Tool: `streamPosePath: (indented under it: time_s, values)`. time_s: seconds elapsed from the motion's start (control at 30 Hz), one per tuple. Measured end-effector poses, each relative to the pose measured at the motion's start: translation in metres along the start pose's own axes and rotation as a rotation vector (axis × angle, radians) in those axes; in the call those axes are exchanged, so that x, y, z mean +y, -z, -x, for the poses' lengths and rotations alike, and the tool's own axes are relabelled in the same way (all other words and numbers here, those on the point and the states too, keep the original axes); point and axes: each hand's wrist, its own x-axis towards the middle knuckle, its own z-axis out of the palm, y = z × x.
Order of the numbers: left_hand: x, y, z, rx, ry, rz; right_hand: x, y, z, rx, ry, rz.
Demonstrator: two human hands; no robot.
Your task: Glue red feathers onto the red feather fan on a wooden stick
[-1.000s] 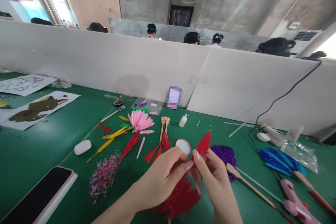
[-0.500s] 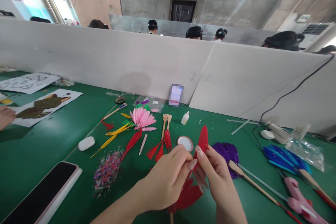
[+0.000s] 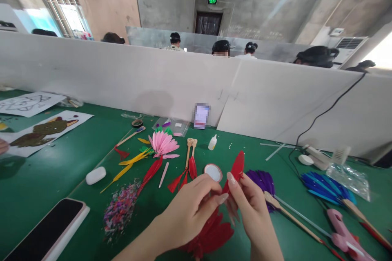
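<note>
Between my two hands is a red feather, its rounded tip pointing up. My right hand pinches it between thumb and fingers. At its lower end, my left hand has thumb and index finger closed on it. Below them lies a fan of red feathers, partly hidden by my left hand and wrist. Just behind my hands stands a round white lid with a red rim. A purple feather fan with a wooden handle rests right of my right hand.
A pink glue gun and a blue feather fan lie at the right. Left are pink feathers, a confetti-like pile, a phone and a white case. A glue bottle stands near the partition.
The view has tilted slightly upward and shifted right. Both hands still hold the red feather, and more of the red fan below shows. The other person's hand at far left has drawn back leftward.
</note>
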Motion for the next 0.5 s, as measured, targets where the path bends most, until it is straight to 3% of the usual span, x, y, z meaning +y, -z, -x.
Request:
streamPosePath:
  time_s: [0.5]
  values:
    - [-0.0034,-0.0004,0.0021,-0.031,-0.06,-0.093,0.0045,-0.0039,-0.0015,-0.036,-0.045,-0.109]
